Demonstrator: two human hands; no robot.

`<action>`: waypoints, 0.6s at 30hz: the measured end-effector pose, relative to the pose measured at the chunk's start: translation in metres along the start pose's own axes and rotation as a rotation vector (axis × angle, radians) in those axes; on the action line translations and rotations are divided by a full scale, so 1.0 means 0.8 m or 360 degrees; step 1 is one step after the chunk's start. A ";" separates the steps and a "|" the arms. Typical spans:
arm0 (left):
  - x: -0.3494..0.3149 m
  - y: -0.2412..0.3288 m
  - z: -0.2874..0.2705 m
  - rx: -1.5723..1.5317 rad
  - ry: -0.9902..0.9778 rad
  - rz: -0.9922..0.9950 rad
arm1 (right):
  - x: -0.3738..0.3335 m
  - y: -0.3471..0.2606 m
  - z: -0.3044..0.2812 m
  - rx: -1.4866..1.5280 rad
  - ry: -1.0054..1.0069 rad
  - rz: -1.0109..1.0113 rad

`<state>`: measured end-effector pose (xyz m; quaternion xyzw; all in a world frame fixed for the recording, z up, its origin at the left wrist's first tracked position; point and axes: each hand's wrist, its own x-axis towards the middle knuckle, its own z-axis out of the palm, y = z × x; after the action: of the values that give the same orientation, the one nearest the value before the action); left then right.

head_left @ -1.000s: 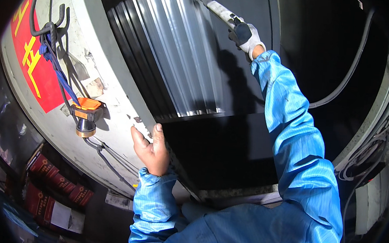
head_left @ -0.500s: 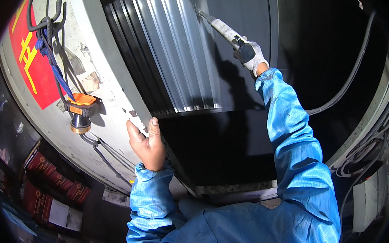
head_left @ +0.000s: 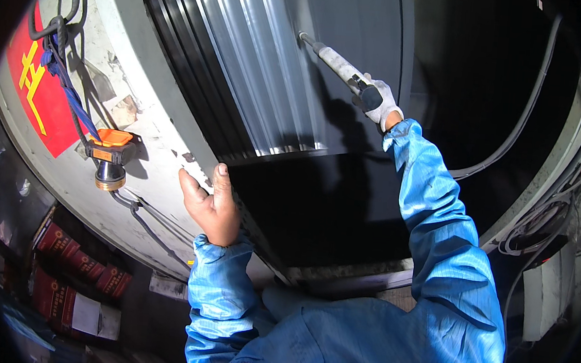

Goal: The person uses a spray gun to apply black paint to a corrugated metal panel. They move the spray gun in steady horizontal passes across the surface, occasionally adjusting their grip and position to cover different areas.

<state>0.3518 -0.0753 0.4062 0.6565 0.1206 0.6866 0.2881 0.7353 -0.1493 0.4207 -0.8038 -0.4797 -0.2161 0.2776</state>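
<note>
1. One gloved right hand is wrapped round the grip of a pale gun-shaped tool, which reaches forward and leftward from it;
2. Ahead and left of that hand stands a ribbed metal panel; the tool's tip is close to the flat sheet beside the ribs, though I cannot tell whether they touch;
3. Bare left hand has thumb and forefinger spread, nothing visibly held; the white wall is just beside it, contact unclear;
4. Likely trouble: an overreaching right wrist could dip, scuffing the sheet;
5. The hose, right of that hand, might snag the blue sleeve during a rightward swing.
</note>
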 end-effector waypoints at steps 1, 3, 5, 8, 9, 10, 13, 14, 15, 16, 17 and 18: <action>0.000 0.000 0.000 -0.0017 -0.0002 -0.0009 | -0.005 0.001 0.004 -0.0013 0.0012 -0.0023; 0.000 0.000 -0.001 -0.0038 -0.0009 -0.0022 | -0.015 0.005 0.012 -0.0036 -0.0022 0.0013; 0.000 -0.002 -0.001 -0.0043 -0.0009 -0.0019 | -0.030 0.005 0.016 0.0006 -0.0039 0.0050; 0.000 0.001 -0.001 -0.0039 -0.0019 -0.0045 | -0.043 0.009 0.033 -0.0033 0.0010 0.0020; 0.000 0.000 -0.001 -0.0069 -0.0008 -0.0040 | -0.049 0.010 0.037 -0.0010 -0.0038 0.0054; 0.000 -0.001 -0.001 -0.0084 -0.0011 -0.0046 | -0.055 0.010 0.040 0.0016 -0.0048 0.0070; 0.000 -0.007 -0.003 -0.0101 -0.0019 -0.0038 | -0.068 0.016 0.054 0.0144 -0.0072 0.0126; 0.000 -0.007 -0.001 -0.0112 -0.0010 -0.0030 | -0.073 0.021 0.062 0.0219 -0.0074 0.0152; 0.000 -0.005 0.000 -0.0123 -0.0001 -0.0022 | -0.077 0.025 0.069 0.0294 -0.0076 0.0179; 0.000 -0.006 0.001 -0.0130 0.0011 -0.0016 | -0.081 0.023 0.070 0.0274 -0.0105 0.0185; 0.000 -0.008 0.000 -0.0112 0.0014 -0.0005 | -0.085 0.020 0.069 0.0254 -0.0135 0.0191; 0.001 -0.012 -0.002 -0.0095 0.0016 0.0005 | -0.089 0.018 0.070 0.0234 -0.0164 0.0197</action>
<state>0.3525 -0.0673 0.4014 0.6444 0.1005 0.6936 0.3058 0.7210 -0.1645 0.3313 -0.8195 -0.4573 -0.1211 0.3235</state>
